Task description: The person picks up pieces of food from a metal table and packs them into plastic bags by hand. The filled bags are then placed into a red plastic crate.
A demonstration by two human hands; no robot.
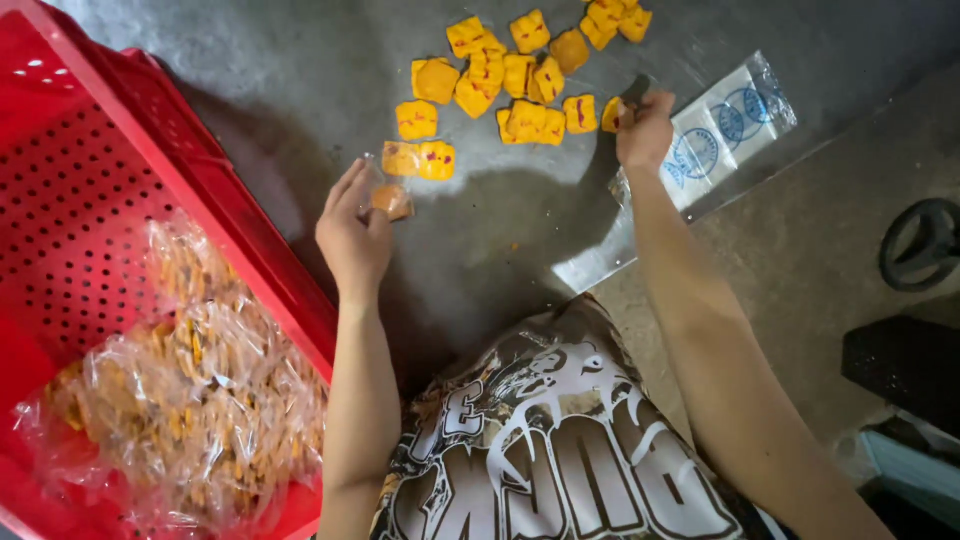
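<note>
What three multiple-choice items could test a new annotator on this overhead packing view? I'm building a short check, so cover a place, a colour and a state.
1. Where does the red crate stand?
A. by the left arm
B. beyond the yellow pieces
C. by the right arm

2. What colour are the square pieces on the grey surface?
A. green
B. yellow-orange
C. white

3. What is the state of the left hand?
A. flat and empty
B. closed on a black handle
C. fingers on a small clear packet

Answers: 1 A, the crate fills the picture's left side. 2 B, all are yellow-orange with red marks. 3 C, its fingertips pinch the packet; the right hand pinches a yellow piece.
</note>
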